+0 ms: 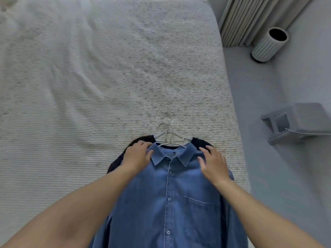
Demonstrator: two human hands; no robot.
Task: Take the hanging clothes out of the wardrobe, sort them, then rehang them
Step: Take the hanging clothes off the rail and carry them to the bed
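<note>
A blue denim shirt (168, 197) lies face up on the bed (89, 77), buttoned, with a chest pocket. Under it lies a black garment (138, 140), showing at both shoulders. Several white hangers (168, 135) stick out above the collar, hooks pointing up the bed. My left hand (137, 155) rests on the shirt's left shoulder, fingers curled over its edge beside the collar. My right hand (213, 162) lies on the right shoulder with fingers spread and straight.
The bed's right edge runs close to the clothes. On the grey floor to the right stand a ribbed white cylinder (268, 44) and a grey box-like device with a cable (297, 120). Pleated curtains (254, 17) hang at top right.
</note>
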